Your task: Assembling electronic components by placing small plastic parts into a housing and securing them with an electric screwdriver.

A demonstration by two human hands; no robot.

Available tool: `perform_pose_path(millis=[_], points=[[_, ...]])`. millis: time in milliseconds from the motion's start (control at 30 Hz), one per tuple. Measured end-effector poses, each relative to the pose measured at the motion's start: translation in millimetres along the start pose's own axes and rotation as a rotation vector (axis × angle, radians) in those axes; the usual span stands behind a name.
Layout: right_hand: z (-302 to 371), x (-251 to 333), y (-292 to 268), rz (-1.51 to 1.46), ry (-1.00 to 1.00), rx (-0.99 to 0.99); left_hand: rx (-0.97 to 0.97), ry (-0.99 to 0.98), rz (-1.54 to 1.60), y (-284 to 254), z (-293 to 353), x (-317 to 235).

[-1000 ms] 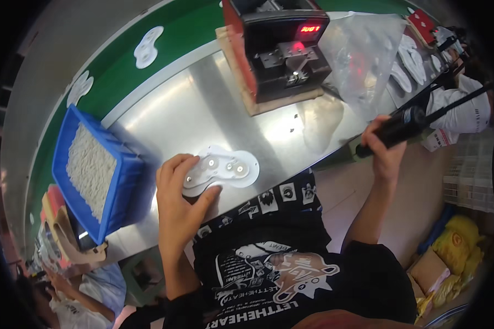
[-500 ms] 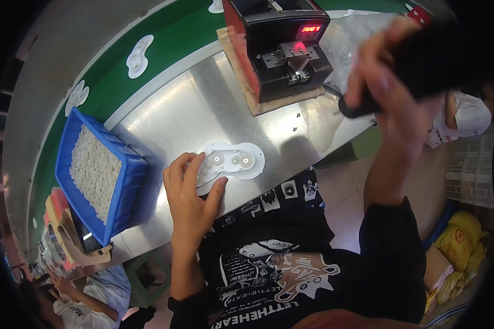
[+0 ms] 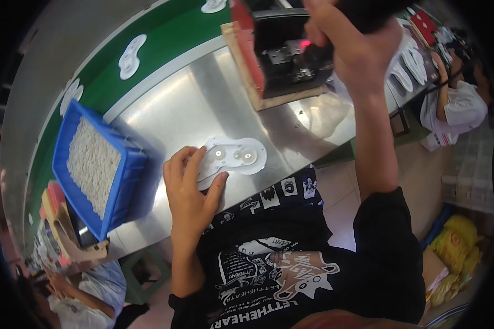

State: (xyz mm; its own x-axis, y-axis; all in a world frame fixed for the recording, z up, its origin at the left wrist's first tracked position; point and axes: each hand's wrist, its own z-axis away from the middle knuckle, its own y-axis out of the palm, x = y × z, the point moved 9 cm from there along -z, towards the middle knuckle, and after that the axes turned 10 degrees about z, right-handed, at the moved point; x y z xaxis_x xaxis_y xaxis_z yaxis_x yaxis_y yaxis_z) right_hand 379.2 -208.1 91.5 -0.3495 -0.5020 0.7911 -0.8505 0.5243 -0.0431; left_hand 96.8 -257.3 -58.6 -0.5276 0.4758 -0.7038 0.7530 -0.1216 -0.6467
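Observation:
On the metal table lies a white plastic housing (image 3: 256,163), shaped like a figure eight, with round gears in it. My left hand (image 3: 189,183) grips its left end between thumb and fingers. My raised right hand (image 3: 362,55) is wrapped round a black electric screwdriver (image 3: 376,12), partly cut off by the upper edge. That hand is in front of a black and red screw feeder (image 3: 280,41), hiding its display and right side. The screwdriver's tip is blurred near the feeder's metal pick-up block, and I cannot tell whether it touches.
A blue bin (image 3: 130,178) full of small white parts stands at the left. Beyond the table runs a green belt (image 3: 167,35) carrying several white housings. Cardboard and a dark phone-like slab lie beside the bin. Co-workers sit at lower left and far right; yellow bags lie lower right.
My right hand has swung left and up with the screwdriver, from beside the feeder to in front of it. My left hand stays on the housing. The view has shifted slightly.

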Motion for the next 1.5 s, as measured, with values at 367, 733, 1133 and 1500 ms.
perform_pose_path(millis=[367, 733, 1133, 1500], points=[[90.7, 30.2, 89.6, -0.377, -0.137, 0.357, -0.210, -0.053, 0.227, -19.6, 5.3, 27.5], [103.2, -3.6, 144.9, -0.324, 0.334, 0.318, -0.187, -0.059, 0.314, -14.6, 5.9, 23.2], [107.7, 27.5, 155.7, -0.143, 0.057, 0.507, -0.176, -0.052, 0.292, -12.8, 5.7, 26.0], [81.9, 14.2, 100.2, -0.076, -0.145, 0.336, -0.109, 0.032, 0.158, 2.5, -0.3, 7.9]])
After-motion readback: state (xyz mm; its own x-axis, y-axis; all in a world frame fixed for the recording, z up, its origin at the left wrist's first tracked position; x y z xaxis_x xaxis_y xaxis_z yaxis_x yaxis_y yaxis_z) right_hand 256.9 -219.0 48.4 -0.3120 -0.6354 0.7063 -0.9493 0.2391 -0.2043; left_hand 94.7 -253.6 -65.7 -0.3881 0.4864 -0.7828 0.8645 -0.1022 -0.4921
